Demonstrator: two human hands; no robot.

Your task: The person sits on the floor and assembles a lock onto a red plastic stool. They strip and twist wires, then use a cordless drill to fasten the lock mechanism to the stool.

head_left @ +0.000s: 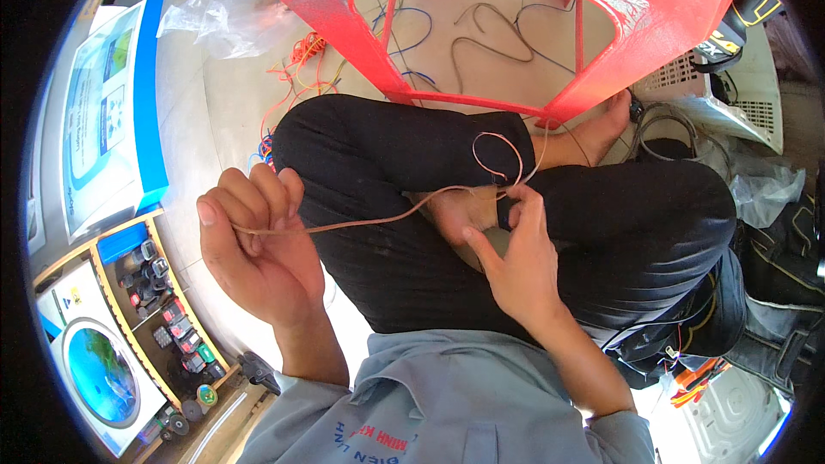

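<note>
A thin brown cable (352, 222) stretches across my lap between my two hands. My left hand (262, 236) is closed around one end of it, fingers curled toward the palm. At the other side my right hand (520, 258) pinches the cable between thumb and fingers, beside my ankle. From that pinch a thin pinkish wire (518, 151) curls up in an open loop, and a pale strand runs up toward the red stool (550, 120). What lies right under my right fingertips is partly hidden.
Loose grey cable (494, 50) and blue wires lie on the floor beneath the stool. Orange and red wire (308, 48) is tangled at its left, near a clear plastic bag (225, 17). A white perforated case (730, 99) stands at the right, a shelf of batteries (182, 331) at the lower left.
</note>
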